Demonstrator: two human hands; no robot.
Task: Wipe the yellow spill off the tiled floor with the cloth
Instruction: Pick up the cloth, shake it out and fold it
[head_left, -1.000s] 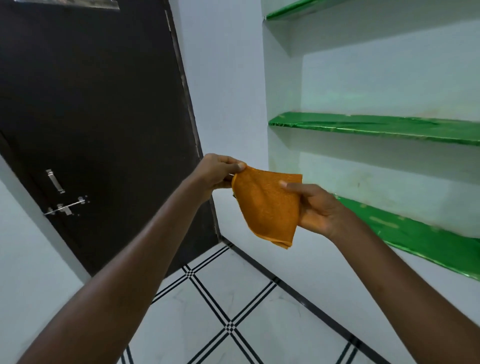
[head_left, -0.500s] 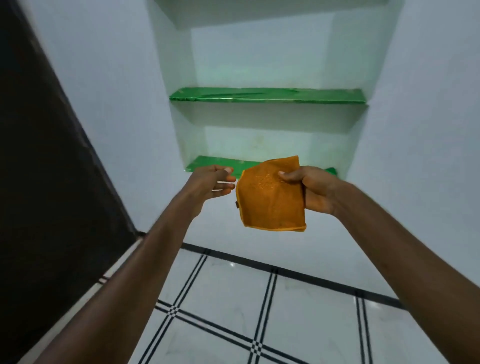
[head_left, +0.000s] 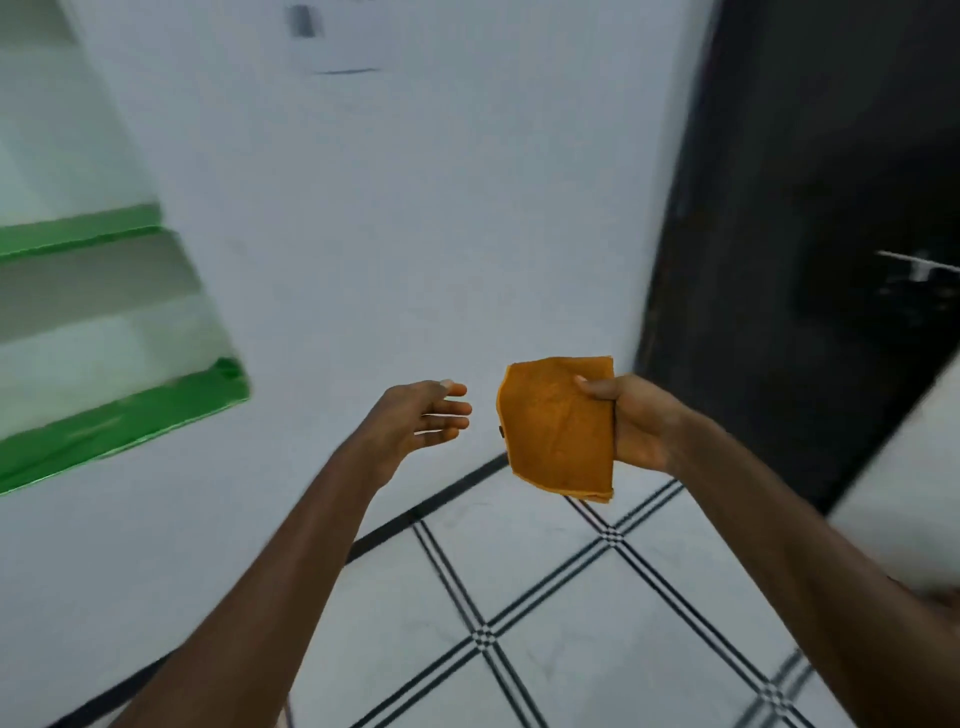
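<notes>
An orange folded cloth (head_left: 558, 428) hangs in the air at chest height, in front of a white wall. My right hand (head_left: 636, 423) grips its right edge, thumb on the front face. My left hand (head_left: 423, 415) floats a short way to the left of the cloth, fingers stretched out and apart from it, holding nothing. Below lies the white tiled floor (head_left: 545, 582) with black double lines. No yellow spill shows on the part of the floor in view.
Green shelves (head_left: 119, 415) are set into the wall at the left. A dark door (head_left: 800, 249) with a metal latch stands at the right. A black skirting line runs along the foot of the wall.
The view has swung to the right: the shelves have slid to the left and a dark door has appeared on the right. My left hand has let go of the cloth and spread its fingers.
</notes>
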